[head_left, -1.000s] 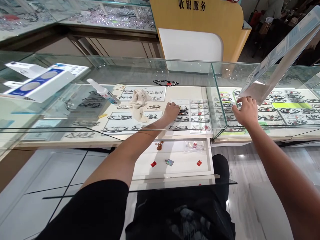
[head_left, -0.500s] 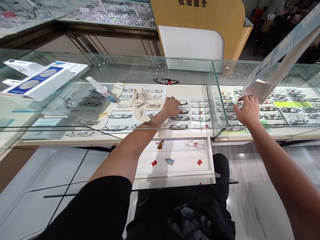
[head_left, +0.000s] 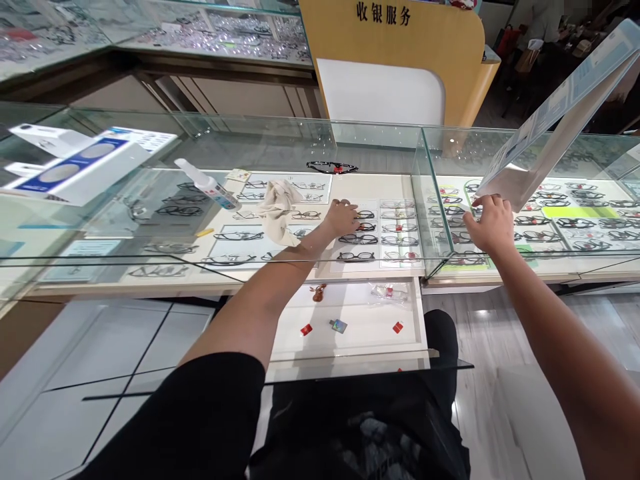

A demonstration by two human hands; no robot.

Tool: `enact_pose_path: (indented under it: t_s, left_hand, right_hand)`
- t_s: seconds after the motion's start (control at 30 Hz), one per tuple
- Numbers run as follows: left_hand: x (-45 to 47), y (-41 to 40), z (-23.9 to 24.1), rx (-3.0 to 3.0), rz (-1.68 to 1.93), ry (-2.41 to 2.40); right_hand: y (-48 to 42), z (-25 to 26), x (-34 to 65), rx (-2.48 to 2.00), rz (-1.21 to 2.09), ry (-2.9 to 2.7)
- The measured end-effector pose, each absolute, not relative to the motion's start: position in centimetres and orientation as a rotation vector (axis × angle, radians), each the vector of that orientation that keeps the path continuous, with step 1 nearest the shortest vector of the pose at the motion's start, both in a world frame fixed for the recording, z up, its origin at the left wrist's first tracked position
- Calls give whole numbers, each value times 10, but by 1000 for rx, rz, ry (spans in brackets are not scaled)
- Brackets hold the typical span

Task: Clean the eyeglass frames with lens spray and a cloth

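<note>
My left hand (head_left: 343,218) reaches down into the glass display case, fingers bent round the left side of a pair of dark-framed eyeglasses (head_left: 367,215). Its fingertips are partly hidden. That pair heads a column of black eyeglasses (head_left: 356,257) on a white board. Beside it runs a second column of clear-framed eyeglasses (head_left: 399,241). My right hand (head_left: 493,223) lies on the glass top by the divider, fingers apart and holding nothing, near the foot of a folded sign (head_left: 545,127). A beige cloth (head_left: 278,207) and a white spray bottle (head_left: 207,185) lie left of my left hand.
Black eyeglasses with a red tag (head_left: 332,167) rest on the glass towards the back. A white-and-blue box (head_left: 90,163) is at the left. Below the counter an open drawer (head_left: 370,343) holds small red packets and a silvery tag. A yellow counter (head_left: 395,40) stands beyond.
The view has tilted slightly, so the scene sits a little lower. My left hand stays at the same eyeglasses with hardly any movement; my right hand stays on the glass.
</note>
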State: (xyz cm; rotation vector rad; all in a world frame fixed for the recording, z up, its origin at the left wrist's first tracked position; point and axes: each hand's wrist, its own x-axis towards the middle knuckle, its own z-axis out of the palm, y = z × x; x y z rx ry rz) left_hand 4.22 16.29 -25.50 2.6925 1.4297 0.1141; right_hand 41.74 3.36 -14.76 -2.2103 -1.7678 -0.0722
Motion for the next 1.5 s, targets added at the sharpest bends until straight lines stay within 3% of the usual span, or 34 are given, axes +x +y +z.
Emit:
enact_pose_path:
  t_s: [0.13, 0.33, 0.43, 0.6, 0.73, 0.83, 1.17, 1.5]
  left_hand:
    - [55, 120, -232, 2623, 87, 1436]
    - [68, -5, -190, 2435, -139, 913]
    - [67, -38, -148, 2188, -17, 647]
    - [53, 26, -89, 2209, 297, 1100]
    - [32, 115, -81, 2383, 569, 1661]
    - [15, 159, -89, 2476, 517, 1838]
    - [-6, 190, -113, 2763, 160, 1636]
    - [8, 181, -107, 2724, 195, 1631]
  right_hand:
    - [33, -148, 418, -2213, -89, -1771]
    - [34, -152, 421, -2148, -84, -1753]
    - [36, -155, 423, -2145, -74, -1738]
    - [41, -159, 428, -2127, -103, -1750]
    - [40, -156, 424, -2146, -122, -1765]
    - [38, -151, 419, -2161, -90, -1754]
    - [40, -152, 418, -2127, -75, -1745]
    - [37, -146, 414, -2186, -52, -1747]
